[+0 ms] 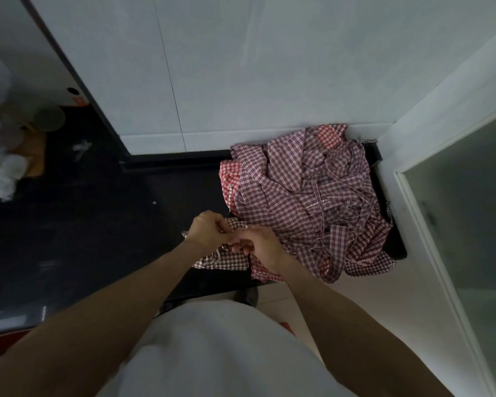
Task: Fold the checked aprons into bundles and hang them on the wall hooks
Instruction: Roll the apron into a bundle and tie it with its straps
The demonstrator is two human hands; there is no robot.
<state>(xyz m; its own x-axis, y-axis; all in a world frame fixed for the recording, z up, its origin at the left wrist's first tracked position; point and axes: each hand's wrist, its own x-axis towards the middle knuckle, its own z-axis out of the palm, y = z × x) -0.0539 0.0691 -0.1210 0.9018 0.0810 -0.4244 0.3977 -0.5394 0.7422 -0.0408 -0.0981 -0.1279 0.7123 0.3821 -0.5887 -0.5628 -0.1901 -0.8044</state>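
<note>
Here the left hand (206, 229) pinches a corner of a checked apron (226, 260) at the front edge of the dark desk (98, 210), and the right hand (262, 247), touching it, curls its fingers round the same cloth. To do the fold well, the person would likely need to draw this apron free of the pile (307, 202) just to the right, keep the edges matched, and tuck in the ties before rolling it into a bundle. No wall hooks are in view. At the far left of the desk sit clear plastic bags (0, 173) and a round lid (49, 118), well apart from the work. Loose straps (352, 196) in the pile could snag the apron. Right of the pile stands a frosted glass door (470, 224).
</note>
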